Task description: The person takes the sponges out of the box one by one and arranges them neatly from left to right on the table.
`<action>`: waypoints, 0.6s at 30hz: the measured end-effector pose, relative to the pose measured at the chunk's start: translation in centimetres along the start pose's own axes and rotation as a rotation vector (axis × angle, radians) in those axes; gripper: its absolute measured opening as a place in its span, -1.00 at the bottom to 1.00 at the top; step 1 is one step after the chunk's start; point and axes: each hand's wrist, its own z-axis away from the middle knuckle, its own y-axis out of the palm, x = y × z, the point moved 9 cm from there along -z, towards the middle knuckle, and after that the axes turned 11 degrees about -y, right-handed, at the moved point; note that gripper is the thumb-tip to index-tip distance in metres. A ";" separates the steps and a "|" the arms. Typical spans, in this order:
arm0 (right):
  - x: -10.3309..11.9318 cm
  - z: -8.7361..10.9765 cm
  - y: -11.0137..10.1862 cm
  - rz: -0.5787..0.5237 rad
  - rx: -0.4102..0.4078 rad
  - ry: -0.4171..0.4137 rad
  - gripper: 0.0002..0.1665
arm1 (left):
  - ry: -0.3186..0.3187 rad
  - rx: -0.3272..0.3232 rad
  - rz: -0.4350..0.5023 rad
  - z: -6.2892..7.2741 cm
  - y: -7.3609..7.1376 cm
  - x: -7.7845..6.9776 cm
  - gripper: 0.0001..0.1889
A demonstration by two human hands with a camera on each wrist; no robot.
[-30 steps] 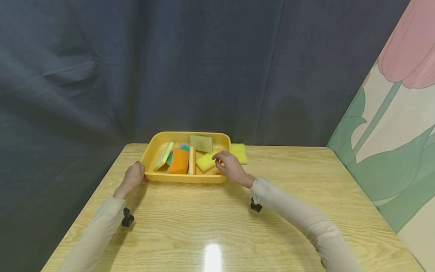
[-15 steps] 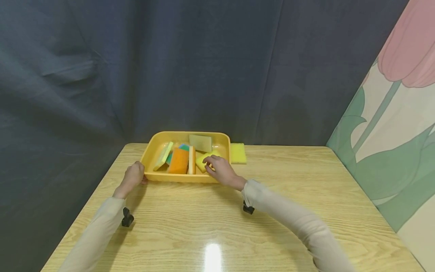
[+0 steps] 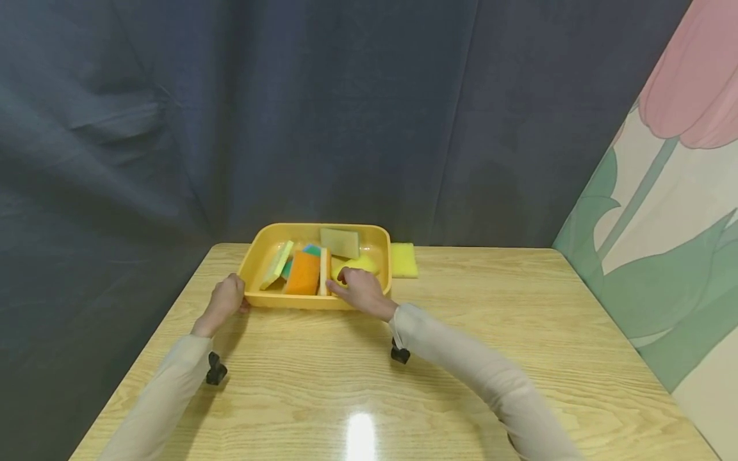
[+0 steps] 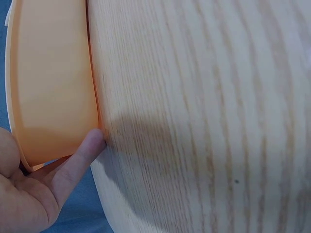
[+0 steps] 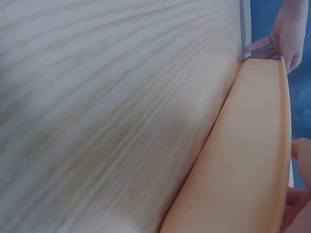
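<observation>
A yellow plastic tray [image 3: 305, 301] stands at the table's far edge in the head view, with sponges in it. My left hand [image 3: 228, 294] grips its front left corner; in the left wrist view a finger [image 4: 80, 162] reaches along the tray's underside. My right hand [image 3: 360, 291] is over the tray's front right part, fingers loosely bent, thumb and fingertips right at an upright white-and-orange sponge [image 3: 324, 272]. A yellow sponge [image 3: 359, 263] lies partly hidden behind that hand. Further left are an orange sponge [image 3: 302, 273] and a leaning pale-yellow sponge [image 3: 277, 265].
A pale green sponge [image 3: 340, 243] leans on the tray's back wall, and a blue-green sponge [image 3: 312, 250] shows behind the orange one. Outside the tray, a yellow sponge [image 3: 404, 260] lies against its right side. A dark curtain [image 3: 357, 115] hangs behind the wooden table [image 3: 490, 307].
My right hand has moved left across the tray, from the yellow sponge to the upright white-and-orange sponge. My left hand has stayed on the tray's corner.
</observation>
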 end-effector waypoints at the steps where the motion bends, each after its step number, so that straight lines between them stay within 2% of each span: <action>1: 0.0 -0.1 0.2 -0.004 0.008 0.008 -0.52 | 0.000 0.000 0.004 0.0 0.0 0.0 -0.64; 8: -0.1 -0.3 0.7 -0.101 0.052 0.074 -0.52 | 0.002 0.002 0.005 -0.1 0.1 0.0 -0.62; 18: -0.1 -0.9 1.6 -0.200 0.095 0.118 -0.55 | -0.021 0.004 0.007 -0.1 0.2 0.3 -0.59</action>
